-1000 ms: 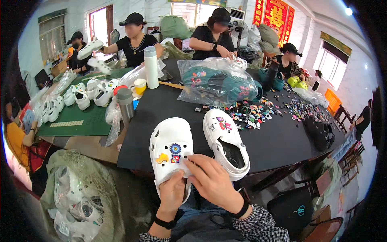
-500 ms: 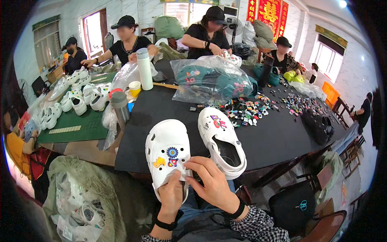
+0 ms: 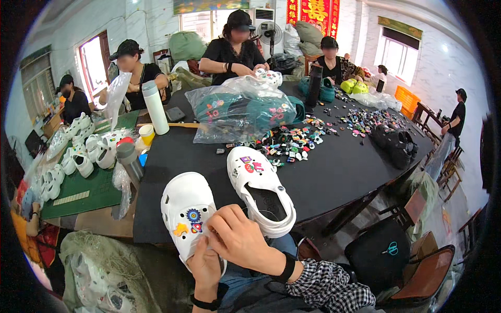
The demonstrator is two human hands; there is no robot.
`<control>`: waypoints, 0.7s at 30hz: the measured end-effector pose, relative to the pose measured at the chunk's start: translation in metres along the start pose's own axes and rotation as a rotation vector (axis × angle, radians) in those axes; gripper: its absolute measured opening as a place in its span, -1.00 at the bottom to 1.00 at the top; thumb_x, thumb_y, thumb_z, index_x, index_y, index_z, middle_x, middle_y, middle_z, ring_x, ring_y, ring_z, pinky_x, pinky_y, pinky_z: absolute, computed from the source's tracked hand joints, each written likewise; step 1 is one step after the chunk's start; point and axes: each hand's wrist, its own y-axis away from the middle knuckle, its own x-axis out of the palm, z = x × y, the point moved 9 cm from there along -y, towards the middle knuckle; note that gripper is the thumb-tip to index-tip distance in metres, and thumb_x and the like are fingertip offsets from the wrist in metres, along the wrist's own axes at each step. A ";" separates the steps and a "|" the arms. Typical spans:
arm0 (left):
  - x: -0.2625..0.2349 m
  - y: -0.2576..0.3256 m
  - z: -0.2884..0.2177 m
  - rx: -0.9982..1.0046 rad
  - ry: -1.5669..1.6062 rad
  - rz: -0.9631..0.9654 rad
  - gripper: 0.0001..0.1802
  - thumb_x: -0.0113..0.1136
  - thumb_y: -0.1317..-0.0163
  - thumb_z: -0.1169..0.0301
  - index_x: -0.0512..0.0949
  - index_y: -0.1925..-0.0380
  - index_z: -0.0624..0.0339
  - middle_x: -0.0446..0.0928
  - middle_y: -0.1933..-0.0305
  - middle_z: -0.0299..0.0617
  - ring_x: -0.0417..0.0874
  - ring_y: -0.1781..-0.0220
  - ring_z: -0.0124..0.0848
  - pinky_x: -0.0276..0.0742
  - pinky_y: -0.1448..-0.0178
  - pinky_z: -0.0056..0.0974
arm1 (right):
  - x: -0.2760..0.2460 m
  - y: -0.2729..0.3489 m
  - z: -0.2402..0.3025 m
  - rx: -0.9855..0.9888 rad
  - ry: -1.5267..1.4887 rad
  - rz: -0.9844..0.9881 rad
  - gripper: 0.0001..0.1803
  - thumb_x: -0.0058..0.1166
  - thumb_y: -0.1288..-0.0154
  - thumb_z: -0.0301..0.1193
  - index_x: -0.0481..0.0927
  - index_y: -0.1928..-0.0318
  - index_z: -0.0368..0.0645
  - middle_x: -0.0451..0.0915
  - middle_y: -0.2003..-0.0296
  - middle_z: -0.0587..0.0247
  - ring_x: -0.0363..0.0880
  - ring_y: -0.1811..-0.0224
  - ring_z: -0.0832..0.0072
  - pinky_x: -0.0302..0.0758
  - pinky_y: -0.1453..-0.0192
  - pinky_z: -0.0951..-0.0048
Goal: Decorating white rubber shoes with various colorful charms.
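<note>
My left hand [image 3: 205,263] grips a white clog [image 3: 183,194] at its opening, with the thumb on top and the other fingers hidden inside or beneath. The upper of this clog carries a blue gear-shaped charm, a yellow-orange charm and a colourful charm below the gear. My right hand [image 3: 237,235] is closed over the clog's right side, its fingertips bent together against the upper. Whatever lies between those fingertips is hidden. A second white clog [image 3: 250,168], dressed with several charms, rests on the black table [image 3: 334,190] just right of the first.
Loose charms [image 3: 292,143] spread across the table beyond the clogs. Bagged green clogs [image 3: 245,107], a white bottle [image 3: 155,107], a grey tumbler [image 3: 129,161] and black clogs [image 3: 395,146] stand around. More white clogs [image 3: 83,160] sit on a green mat at left. Several people work nearby.
The view has turned to the right, so the scene shifts left. My right hand has moved in over the clog's side, its fingers more closed. A person at left now lifts a clear bag.
</note>
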 end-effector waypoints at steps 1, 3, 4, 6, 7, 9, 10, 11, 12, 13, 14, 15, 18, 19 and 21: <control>-0.002 0.000 0.001 0.002 -0.003 0.000 -0.60 -0.03 -0.34 0.54 0.29 -0.18 0.30 0.43 -0.16 -0.09 0.48 -0.17 -0.30 0.39 -0.26 -0.20 | 0.000 0.000 -0.001 0.003 -0.002 0.000 -0.77 0.17 0.00 -0.48 0.47 0.28 -0.19 0.43 0.30 0.21 0.46 0.18 0.28 0.50 0.40 0.39; -0.007 0.000 0.005 -0.008 -0.044 -0.035 -0.59 -0.03 -0.34 0.54 0.29 -0.19 0.29 0.43 -0.17 -0.08 0.47 -0.20 -0.28 0.39 -0.27 -0.18 | 0.000 0.001 -0.003 0.003 -0.008 -0.002 -0.76 0.17 0.01 -0.49 0.48 0.28 -0.20 0.43 0.30 0.20 0.45 0.18 0.27 0.51 0.38 0.38; -0.006 0.001 0.006 -0.008 -0.047 -0.033 -0.59 -0.03 -0.34 0.54 0.29 -0.19 0.29 0.43 -0.17 -0.08 0.47 -0.20 -0.28 0.39 -0.27 -0.18 | 0.001 0.003 -0.003 -0.010 -0.018 -0.002 -0.75 0.17 0.02 -0.49 0.48 0.27 -0.20 0.43 0.29 0.19 0.45 0.17 0.25 0.51 0.33 0.36; 0.001 0.001 0.002 0.040 0.065 0.027 -0.58 -0.03 -0.34 0.55 0.29 -0.20 0.28 0.43 -0.17 -0.09 0.48 -0.19 -0.28 0.40 -0.26 -0.17 | 0.001 0.003 -0.003 -0.024 -0.029 -0.004 -0.74 0.17 0.03 -0.50 0.49 0.25 -0.21 0.44 0.27 0.18 0.45 0.17 0.23 0.51 0.28 0.34; -0.002 0.001 0.001 0.042 0.062 0.026 -0.58 -0.03 -0.34 0.55 0.29 -0.20 0.28 0.43 -0.17 -0.09 0.48 -0.19 -0.28 0.40 -0.26 -0.17 | 0.002 0.004 -0.002 -0.033 -0.035 -0.001 -0.73 0.17 0.03 -0.50 0.50 0.24 -0.21 0.44 0.26 0.17 0.45 0.17 0.22 0.49 0.22 0.32; -0.008 0.001 0.002 0.033 0.027 0.031 -0.58 -0.03 -0.34 0.56 0.28 -0.20 0.28 0.43 -0.17 -0.10 0.49 -0.17 -0.28 0.41 -0.25 -0.17 | 0.003 0.005 -0.001 -0.042 -0.045 0.003 -0.72 0.17 0.03 -0.51 0.50 0.22 -0.21 0.44 0.25 0.16 0.45 0.16 0.20 0.48 0.16 0.30; -0.007 0.001 0.002 0.036 0.026 0.031 -0.58 -0.03 -0.34 0.56 0.28 -0.20 0.28 0.43 -0.17 -0.10 0.49 -0.17 -0.28 0.41 -0.25 -0.17 | 0.003 0.006 -0.003 -0.031 -0.058 0.000 -0.70 0.17 0.03 -0.50 0.51 0.21 -0.21 0.45 0.24 0.16 0.45 0.16 0.20 0.46 0.12 0.28; -0.005 0.001 0.001 0.050 -0.001 0.018 -0.58 -0.02 -0.34 0.56 0.28 -0.20 0.28 0.43 -0.17 -0.10 0.49 -0.17 -0.28 0.42 -0.25 -0.18 | 0.002 0.006 -0.004 -0.019 -0.071 -0.003 -0.69 0.18 0.04 -0.50 0.51 0.20 -0.21 0.46 0.22 0.16 0.45 0.15 0.19 0.44 0.08 0.26; -0.004 0.001 -0.001 0.065 -0.028 0.006 -0.58 -0.02 -0.34 0.56 0.28 -0.20 0.28 0.43 -0.17 -0.10 0.49 -0.17 -0.29 0.42 -0.25 -0.18 | 0.002 0.005 -0.004 -0.022 -0.072 -0.004 -0.69 0.18 0.04 -0.50 0.51 0.20 -0.21 0.46 0.22 0.16 0.45 0.15 0.19 0.44 0.08 0.26; -0.005 0.002 -0.001 0.065 -0.028 0.007 -0.58 -0.02 -0.34 0.56 0.28 -0.20 0.28 0.43 -0.17 -0.10 0.49 -0.17 -0.29 0.42 -0.25 -0.18 | 0.000 0.005 -0.002 -0.034 -0.060 -0.010 -0.67 0.18 0.04 -0.50 0.52 0.17 -0.20 0.47 0.20 0.17 0.45 0.13 0.20 0.42 0.06 0.25; -0.010 0.002 0.001 0.051 -0.047 -0.024 -0.57 -0.02 -0.35 0.55 0.28 -0.21 0.29 0.42 -0.18 -0.10 0.49 -0.17 -0.29 0.43 -0.24 -0.19 | -0.001 0.004 0.000 -0.045 -0.048 -0.016 -0.65 0.19 0.05 -0.51 0.53 0.15 -0.20 0.47 0.19 0.18 0.45 0.11 0.21 0.40 0.03 0.24; -0.013 0.002 0.003 0.036 -0.065 -0.055 -0.57 -0.01 -0.35 0.54 0.27 -0.21 0.30 0.42 -0.18 -0.10 0.49 -0.17 -0.29 0.44 -0.23 -0.21 | -0.001 0.004 -0.002 -0.045 -0.047 -0.018 -0.65 0.19 0.05 -0.51 0.53 0.15 -0.20 0.47 0.19 0.18 0.45 0.11 0.21 0.40 0.03 0.24; -0.008 0.005 0.002 0.038 -0.068 -0.035 -0.56 -0.02 -0.35 0.54 0.26 -0.22 0.33 0.42 -0.17 -0.11 0.50 -0.15 -0.34 0.46 -0.20 -0.25 | 0.006 0.005 0.006 -0.149 -0.010 0.019 -0.59 0.16 0.00 -0.49 0.55 0.04 -0.16 0.49 0.06 0.24 0.45 0.04 0.29 0.37 -0.03 0.26; -0.008 0.006 0.002 0.036 -0.070 -0.032 -0.56 -0.02 -0.35 0.54 0.26 -0.22 0.33 0.42 -0.17 -0.11 0.50 -0.15 -0.34 0.46 -0.20 -0.25 | 0.010 0.007 0.016 -0.250 0.048 0.048 -0.56 0.12 -0.03 -0.46 0.54 -0.01 -0.14 0.48 -0.01 0.28 0.44 0.01 0.34 0.36 -0.05 0.28; -0.002 0.009 -0.007 0.162 -0.261 0.019 -0.54 -0.04 -0.33 0.56 0.24 -0.23 0.38 0.42 -0.17 -0.12 0.51 -0.13 -0.39 0.47 -0.17 -0.31 | 0.015 0.008 0.026 -0.350 0.108 0.073 -0.52 0.09 -0.05 -0.42 0.53 -0.07 -0.12 0.47 -0.09 0.31 0.44 -0.02 0.39 0.35 -0.08 0.30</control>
